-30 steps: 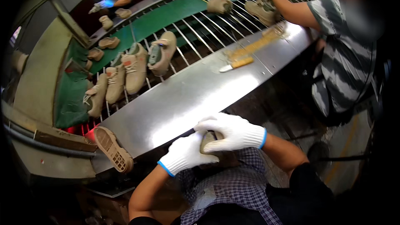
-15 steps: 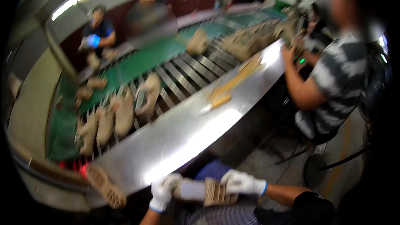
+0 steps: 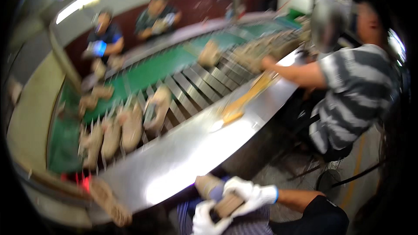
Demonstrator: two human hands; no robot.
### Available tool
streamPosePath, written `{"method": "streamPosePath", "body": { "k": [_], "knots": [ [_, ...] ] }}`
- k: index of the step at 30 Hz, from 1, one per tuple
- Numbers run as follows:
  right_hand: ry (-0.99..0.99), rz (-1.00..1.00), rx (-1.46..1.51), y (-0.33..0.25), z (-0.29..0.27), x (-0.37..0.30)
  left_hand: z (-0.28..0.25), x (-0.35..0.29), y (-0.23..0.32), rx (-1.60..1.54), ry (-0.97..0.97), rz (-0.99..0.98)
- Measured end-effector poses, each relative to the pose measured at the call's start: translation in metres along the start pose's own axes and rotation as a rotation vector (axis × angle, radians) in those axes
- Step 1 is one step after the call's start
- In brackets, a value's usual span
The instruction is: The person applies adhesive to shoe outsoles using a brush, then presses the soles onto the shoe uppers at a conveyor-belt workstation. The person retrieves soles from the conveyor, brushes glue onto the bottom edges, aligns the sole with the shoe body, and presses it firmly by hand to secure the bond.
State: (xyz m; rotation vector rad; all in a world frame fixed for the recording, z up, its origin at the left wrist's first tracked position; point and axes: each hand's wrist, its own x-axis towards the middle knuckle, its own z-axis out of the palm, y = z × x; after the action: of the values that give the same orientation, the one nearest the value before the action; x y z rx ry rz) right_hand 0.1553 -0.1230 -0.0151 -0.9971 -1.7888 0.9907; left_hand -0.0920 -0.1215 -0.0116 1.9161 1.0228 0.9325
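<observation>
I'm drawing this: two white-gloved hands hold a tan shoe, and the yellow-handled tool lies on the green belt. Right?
Not quite: the yellow-handled tool lies on the shiny metal ledge, as the head view shows. The left hand and right hand do hold the tan shoe.

The metal ledge (image 3: 187, 165) looks smooth and glossy, the cloth gloves (image 3: 249, 195) and held shoe (image 3: 228, 205) matt.

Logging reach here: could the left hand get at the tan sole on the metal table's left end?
Probably yes: nothing visible blocks the left hand from the tan sole, though that hand holds a shoe part.
</observation>
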Motion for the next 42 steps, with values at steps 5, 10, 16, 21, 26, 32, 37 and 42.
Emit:
{"method": "streamPosePath", "body": {
  "k": [5,10,16,21,26,32,37,42],
  "knots": [
    [0.005,-0.085,-0.145,-0.016,0.006,0.013,-0.001,-0.001,-0.008,-0.025,0.055,0.039],
    [-0.093,-0.049,-0.108,0.009,0.006,0.025,0.011,-0.002,-0.035,-0.169,0.135,0.03],
    [-0.088,0.05,0.073,0.033,0.016,0.035,0.001,0.015,-0.064,-0.302,0.068,0.061],
    [-0.116,0.131,0.125,0.04,0.02,0.045,-0.007,0.021,-0.079,-0.393,0.003,-0.024],
    [-0.159,0.09,0.112,0.053,0.025,0.048,-0.006,0.021,-0.09,-0.416,0.007,-0.028],
    [-0.221,0.557,-0.067,0.062,0.033,0.008,-0.005,0.0,-0.11,-0.566,-0.057,-0.231],
    [-0.072,0.802,0.861,0.105,0.071,-0.032,-0.067,0.027,-0.124,-0.198,-0.258,-0.175],
    [-0.366,0.418,0.517,0.132,0.056,0.061,-0.114,0.078,-0.076,-0.779,-0.372,-0.239]
  ]
}}
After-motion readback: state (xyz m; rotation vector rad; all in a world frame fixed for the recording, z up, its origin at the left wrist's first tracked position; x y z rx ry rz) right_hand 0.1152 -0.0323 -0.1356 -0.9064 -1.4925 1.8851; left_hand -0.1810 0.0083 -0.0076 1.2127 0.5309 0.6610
